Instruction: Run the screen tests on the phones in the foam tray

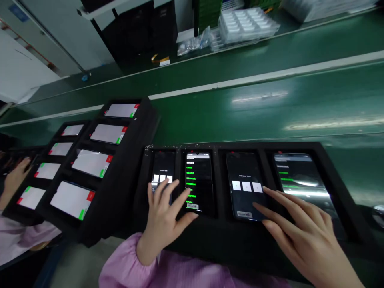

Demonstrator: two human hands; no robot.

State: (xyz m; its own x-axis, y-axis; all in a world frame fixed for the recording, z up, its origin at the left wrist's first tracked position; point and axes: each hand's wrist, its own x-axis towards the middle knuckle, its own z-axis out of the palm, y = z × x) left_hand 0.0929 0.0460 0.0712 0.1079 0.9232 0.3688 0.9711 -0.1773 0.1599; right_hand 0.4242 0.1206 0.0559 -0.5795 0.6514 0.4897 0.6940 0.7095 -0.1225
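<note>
A black foam tray in front of me holds several smartphones in separate slots. My left hand is open with its fingers spread over the leftmost phone, which shows a vibrator test with white squares. Its index finger reaches the second phone, lit with a list of green text lines. My right hand is open, its fingertips over the right side of the third phone, also on the vibrator test screen. That hand partly covers the rightmost phone, which shows green lines and a light reflection.
Left of the tray, stacked black foam trays hold several phones with white screens and red and green corners. A co-worker's hand is at the far left. Behind runs a green work surface with clear plastic trays at the back.
</note>
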